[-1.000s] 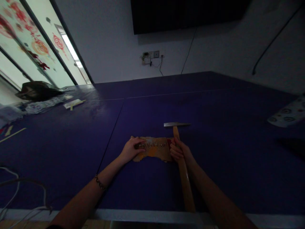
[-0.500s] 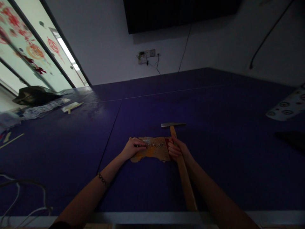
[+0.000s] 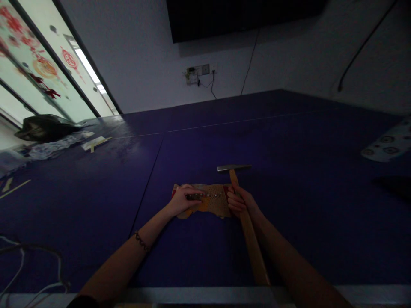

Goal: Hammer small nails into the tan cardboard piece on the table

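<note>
Far to the left of the tan piece (image 3: 215, 208), a dark bag (image 3: 45, 128) lies toward the back of the purple desk (image 3: 289, 141), and pale cables (image 3: 22, 261) loop near the front edge. Nearer the piece, though still well apart to its left and beyond it, is a white flat item (image 3: 95, 143) with a yellowish strip on it.

The left hand (image 3: 181, 201), a bracelet (image 3: 141, 241) on its wrist, lies over the left end of the piece, fingers and thumb slightly parted around the row of small shiny bits (image 3: 216, 195) (whether they pinch one, I cannot tell). The tan piece lies flat on the desk, ragged along its near edge, with an orange patch by the row.

At its right end, the right hand (image 3: 238, 199) is closed around the wooden handle of the hammer (image 3: 252, 244). The metal head is beyond the piece's right end, and the handle slants toward the desk's front edge. Well to the right of the piece is a pale item with ringed patterns (image 3: 388, 147).
</note>
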A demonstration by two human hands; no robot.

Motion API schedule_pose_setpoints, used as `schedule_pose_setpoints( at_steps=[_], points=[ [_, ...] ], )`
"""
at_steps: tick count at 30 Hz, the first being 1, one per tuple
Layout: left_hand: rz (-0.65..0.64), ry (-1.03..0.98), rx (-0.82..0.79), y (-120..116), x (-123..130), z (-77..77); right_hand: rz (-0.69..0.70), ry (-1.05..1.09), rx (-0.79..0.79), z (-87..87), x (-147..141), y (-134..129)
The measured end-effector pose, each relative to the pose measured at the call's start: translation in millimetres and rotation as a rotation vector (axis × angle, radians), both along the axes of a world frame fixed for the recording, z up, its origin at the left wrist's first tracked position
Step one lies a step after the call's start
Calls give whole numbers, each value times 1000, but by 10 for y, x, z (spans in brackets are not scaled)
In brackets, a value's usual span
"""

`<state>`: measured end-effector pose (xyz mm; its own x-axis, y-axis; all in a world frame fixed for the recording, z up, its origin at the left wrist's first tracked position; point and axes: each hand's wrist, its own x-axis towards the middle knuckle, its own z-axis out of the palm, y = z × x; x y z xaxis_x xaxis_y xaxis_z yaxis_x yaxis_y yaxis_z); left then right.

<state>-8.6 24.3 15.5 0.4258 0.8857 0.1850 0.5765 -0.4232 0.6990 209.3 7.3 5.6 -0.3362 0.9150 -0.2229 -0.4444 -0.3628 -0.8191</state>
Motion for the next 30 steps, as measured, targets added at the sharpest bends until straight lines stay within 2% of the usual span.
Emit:
schedule_pose_setpoints(
  at_steps=[7, 13, 16, 19, 21, 24, 30],
  points=[
    [-74, -61, -67, 35, -12, -38, 4, -4, -19, 5, -2, 4],
    [-64, -68, -106, 8, -8, 35, 13, 54, -21, 2, -4, 7],
    [-85, -181, -157, -50, 43, 74, 36, 82, -20, -27, 3, 29],
    [-38, -244, -174, -97, 139, 92, 61, 117, -14, -64, 11, 51],
    [-21, -202, -174, -93, 203, 116, 80, 147, -6, -87, 14, 62],
    [-78, -63, -167, -34, 270, 198, 112, 188, 11, -127, 18, 83],
    [-158, 305, -14, 75, 343, 393, 156, 269, 68, -251, 10, 140]
  ],
)
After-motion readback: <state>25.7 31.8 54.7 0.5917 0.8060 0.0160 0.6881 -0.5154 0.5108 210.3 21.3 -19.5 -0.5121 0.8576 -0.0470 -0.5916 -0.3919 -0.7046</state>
